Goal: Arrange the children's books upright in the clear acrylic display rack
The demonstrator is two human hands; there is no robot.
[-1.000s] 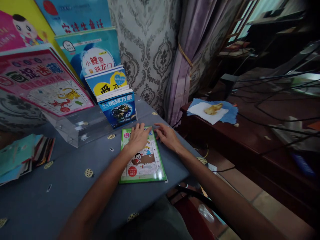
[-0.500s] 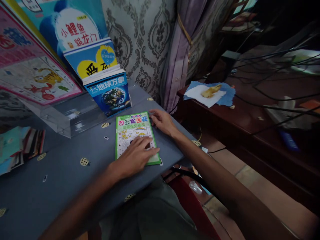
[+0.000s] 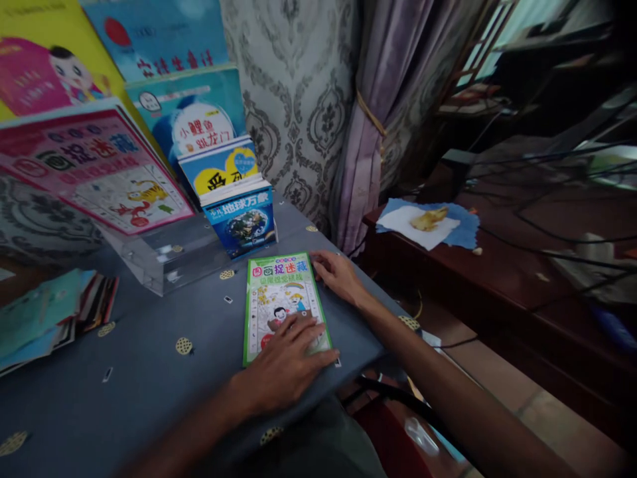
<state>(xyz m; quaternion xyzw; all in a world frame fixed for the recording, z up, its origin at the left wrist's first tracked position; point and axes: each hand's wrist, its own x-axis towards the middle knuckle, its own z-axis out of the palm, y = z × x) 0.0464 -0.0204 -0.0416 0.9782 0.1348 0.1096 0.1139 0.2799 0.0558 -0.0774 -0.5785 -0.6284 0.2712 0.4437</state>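
Note:
A green-bordered picture book [image 3: 279, 292] lies closed on the grey tablecloth [image 3: 149, 392], its cover facing up. My left hand [image 3: 286, 355] rests over the lower right part of the cover, palm down and fingers apart, hiding some of the drawing. Beside the book's upper right edge is my right hand [image 3: 342, 277], with its fingers loosely bent and nothing in them. Its fingertips are at or very near the edge; whether they touch it I cannot tell.
Behind the book, a clear acrylic stand [image 3: 149, 262] holds a pink picture book [image 3: 114, 172], a blue earth book [image 3: 243, 222] and several others. Stacked booklets [image 3: 44, 318] lie at left. A dark red table [image 3: 497, 285] with cables and a cloth [image 3: 465, 226] stands at right.
The view has tilted up, so everything sits lower and more of the upper books shows. Both hands stay at the book, and slightly more of its cover drawing shows above my left hand.

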